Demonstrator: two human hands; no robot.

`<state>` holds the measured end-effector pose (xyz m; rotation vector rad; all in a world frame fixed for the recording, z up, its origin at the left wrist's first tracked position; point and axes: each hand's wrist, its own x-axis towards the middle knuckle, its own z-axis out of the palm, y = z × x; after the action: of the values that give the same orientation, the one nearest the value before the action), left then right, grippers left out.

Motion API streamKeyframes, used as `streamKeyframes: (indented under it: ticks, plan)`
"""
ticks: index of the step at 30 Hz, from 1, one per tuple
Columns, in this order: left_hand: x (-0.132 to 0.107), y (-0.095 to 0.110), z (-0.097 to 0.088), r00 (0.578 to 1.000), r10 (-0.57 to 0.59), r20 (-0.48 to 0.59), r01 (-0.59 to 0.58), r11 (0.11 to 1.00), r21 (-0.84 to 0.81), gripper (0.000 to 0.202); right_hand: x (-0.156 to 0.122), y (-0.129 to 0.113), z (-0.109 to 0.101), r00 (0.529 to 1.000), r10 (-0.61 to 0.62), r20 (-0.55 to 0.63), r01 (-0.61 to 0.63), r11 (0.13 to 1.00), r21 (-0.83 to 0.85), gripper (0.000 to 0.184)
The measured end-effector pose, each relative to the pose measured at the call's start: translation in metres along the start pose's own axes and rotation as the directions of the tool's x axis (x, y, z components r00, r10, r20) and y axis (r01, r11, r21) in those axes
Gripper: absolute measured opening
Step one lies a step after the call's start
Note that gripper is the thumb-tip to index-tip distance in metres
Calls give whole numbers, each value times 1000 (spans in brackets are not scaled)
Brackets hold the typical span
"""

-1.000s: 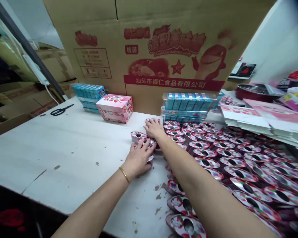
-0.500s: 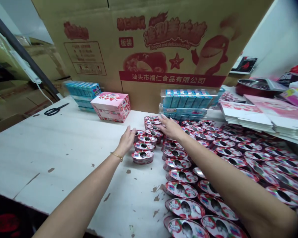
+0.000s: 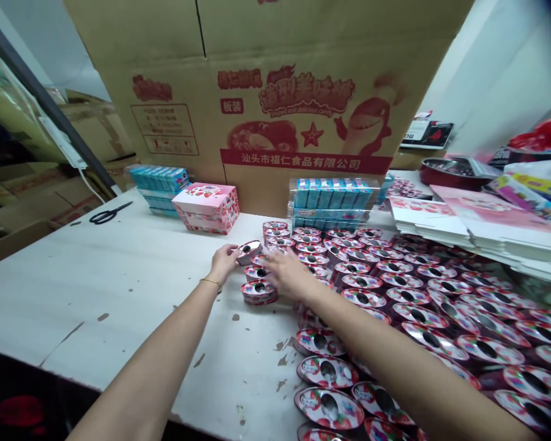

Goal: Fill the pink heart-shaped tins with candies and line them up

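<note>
My left hand [image 3: 224,263] pinches the left end of a small oval candy box [image 3: 248,250], pink and red with a round dark hole in its top. This box sits tilted out of line with the short row beside it. My right hand [image 3: 287,272] is over the right side of that row, fingers stretched out and slightly blurred, partly hiding the boxes there. The nearest oval box of the row [image 3: 259,293] stands on the white table [image 3: 156,294]. To the right, many like boxes stand in close rows, partly under my right forearm.
A large printed carton [image 3: 257,135] stands behind the table. Before it are a pink strawberry box [image 3: 206,208], blue packs on the left [image 3: 160,187] and wrapped blue packs [image 3: 333,202]. Scissors [image 3: 110,213] lie at left. Flat printed card sheets [image 3: 468,214] are stacked at right.
My right hand has come nearer, from the far boxes to the short row. My left hand has shifted slightly left, and the oval box in it is now turned out of the row. The view has tilted up.
</note>
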<state>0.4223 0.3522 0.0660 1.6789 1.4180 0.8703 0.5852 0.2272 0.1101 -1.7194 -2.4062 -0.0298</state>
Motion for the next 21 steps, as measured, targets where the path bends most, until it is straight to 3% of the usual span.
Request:
streamKeyframes:
  ticks: [3, 6, 9, 11, 13, 16, 18, 21]
  plan:
    - [0, -3, -20, 998, -40, 49, 37, 998, 55, 15, -6, -37, 5, 979, -201, 40, 202, 979, -12, 37]
    - [-2, 4, -32, 1000, -20, 13, 16, 977, 214, 14, -9, -55, 10, 984, -176, 15, 177, 980, -89, 30]
    - [-6, 12, -42, 990, 139, 7, -124, 859, 497, 16, -12, -56, 9, 990, -141, 14, 141, 978, -156, 27]
    - [-9, 15, -49, 953, 296, 66, -279, 774, 568, 22, -14, -52, 5, 989, -146, 19, 147, 970, -192, 25]
    - [-11, 17, -49, 888, 431, 160, -442, 704, 556, 35, -16, -48, 3, 990, -139, 22, 141, 966, -216, 24]
    - [-13, 20, -32, 815, 483, 322, -577, 623, 528, 53, -17, -46, 1, 996, -82, 22, 85, 969, -232, 23]
    - [-13, 23, -14, 837, 405, 369, -548, 626, 555, 52, -17, -46, 1, 998, -41, 43, 50, 975, -218, 26]
    - [-15, 26, 4, 917, 265, 298, -398, 662, 636, 46, -20, -47, -3, 996, 22, 89, -6, 985, -173, 28]
